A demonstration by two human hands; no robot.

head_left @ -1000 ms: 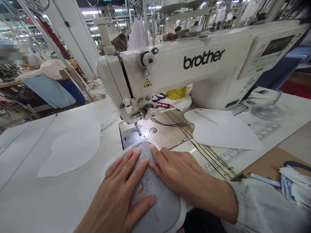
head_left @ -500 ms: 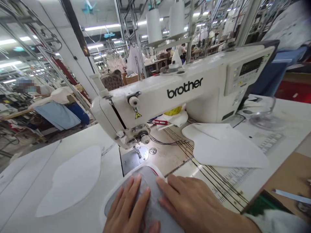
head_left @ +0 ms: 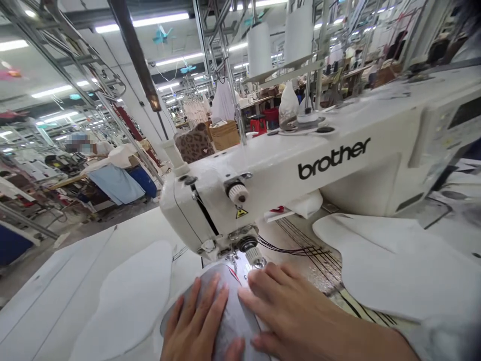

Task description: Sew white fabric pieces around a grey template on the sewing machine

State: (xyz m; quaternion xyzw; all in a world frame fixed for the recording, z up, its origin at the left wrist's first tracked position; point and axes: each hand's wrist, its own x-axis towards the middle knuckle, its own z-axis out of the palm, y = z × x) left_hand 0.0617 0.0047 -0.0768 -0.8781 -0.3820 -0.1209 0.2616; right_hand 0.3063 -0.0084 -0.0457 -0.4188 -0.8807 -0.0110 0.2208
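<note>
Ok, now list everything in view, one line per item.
sewing machine: 1, white with black "brother" lettering, on the table ahead
thread cones: 2, white, on a stand behind the machine
left fabric panel: 1, white, flat on the table left of the machine
right fabric panel: 1, white, flat on the table right of the machine
grey fabric piece: 1, grey, by the needle, under both hands
left hand: 1, bare, flat on the grey fabric piece
right hand: 1, bare, flat on the grey fabric piece
</note>
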